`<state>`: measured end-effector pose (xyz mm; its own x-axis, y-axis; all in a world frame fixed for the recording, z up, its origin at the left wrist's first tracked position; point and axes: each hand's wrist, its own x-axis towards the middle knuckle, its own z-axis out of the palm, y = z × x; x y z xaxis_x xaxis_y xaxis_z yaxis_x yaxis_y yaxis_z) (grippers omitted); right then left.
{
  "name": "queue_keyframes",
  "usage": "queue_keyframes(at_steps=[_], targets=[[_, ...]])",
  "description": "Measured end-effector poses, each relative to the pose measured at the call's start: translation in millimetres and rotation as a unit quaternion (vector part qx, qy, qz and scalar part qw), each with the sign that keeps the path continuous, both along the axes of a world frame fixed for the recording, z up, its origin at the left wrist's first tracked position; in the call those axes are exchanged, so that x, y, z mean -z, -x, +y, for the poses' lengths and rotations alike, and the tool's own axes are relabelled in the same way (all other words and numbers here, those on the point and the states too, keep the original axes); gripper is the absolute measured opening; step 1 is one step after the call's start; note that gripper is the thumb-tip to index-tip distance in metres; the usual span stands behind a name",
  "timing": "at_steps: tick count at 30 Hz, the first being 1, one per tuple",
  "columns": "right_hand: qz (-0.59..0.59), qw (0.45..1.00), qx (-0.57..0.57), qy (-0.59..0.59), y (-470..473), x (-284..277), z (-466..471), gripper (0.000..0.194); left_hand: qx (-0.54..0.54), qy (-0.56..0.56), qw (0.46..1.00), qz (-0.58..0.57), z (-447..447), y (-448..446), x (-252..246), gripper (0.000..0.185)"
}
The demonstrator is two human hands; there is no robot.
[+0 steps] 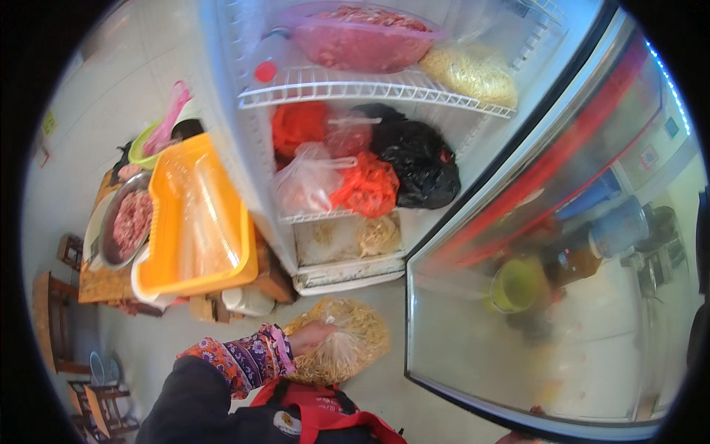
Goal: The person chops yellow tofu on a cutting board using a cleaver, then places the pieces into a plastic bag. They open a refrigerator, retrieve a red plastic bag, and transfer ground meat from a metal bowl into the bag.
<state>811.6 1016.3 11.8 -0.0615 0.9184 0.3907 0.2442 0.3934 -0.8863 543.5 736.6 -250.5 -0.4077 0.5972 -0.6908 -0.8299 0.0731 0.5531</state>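
My left hand, in a floral sleeve, grips the gathered neck of a clear plastic bag full of yellowish strands, perhaps sprouts or noodles. Behind the bag stands an open upright refrigerator. Its upper wire shelf holds a pink basin of raw meat and a bag of pale yellow food. Below are red bags, a whitish bag and a black bag. My right hand, mostly cut off at the bottom, holds the edge of the glass door.
At left, a wooden table bears a yellow plastic crate, a metal bowl of ground meat and a green basin. A white container is beneath the crate. Wooden stools stand lower left. The door swings out to the right.
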Motion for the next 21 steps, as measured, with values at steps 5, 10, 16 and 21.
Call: queue_keyframes(at_steps=[5,10,16,21], targets=[[0.009,0.995,0.099,0.019,-13,24,14,0.032,0.172,0.119,0.91,0.357,35,114,62,0.026],[0.023,0.982,0.177,0.061,-37,39,21,0.025,0.001,0.322,0.895,0.308,75,215,151,0.029],[-0.521,0.817,0.233,-0.083,-55,35,12,0.019,-0.046,0.488,0.805,0.333,108,287,147,0.03],[-0.172,0.973,0.155,-0.021,-84,56,29,0.022,-0.082,0.478,0.822,0.299,119,286,145,0.032]])
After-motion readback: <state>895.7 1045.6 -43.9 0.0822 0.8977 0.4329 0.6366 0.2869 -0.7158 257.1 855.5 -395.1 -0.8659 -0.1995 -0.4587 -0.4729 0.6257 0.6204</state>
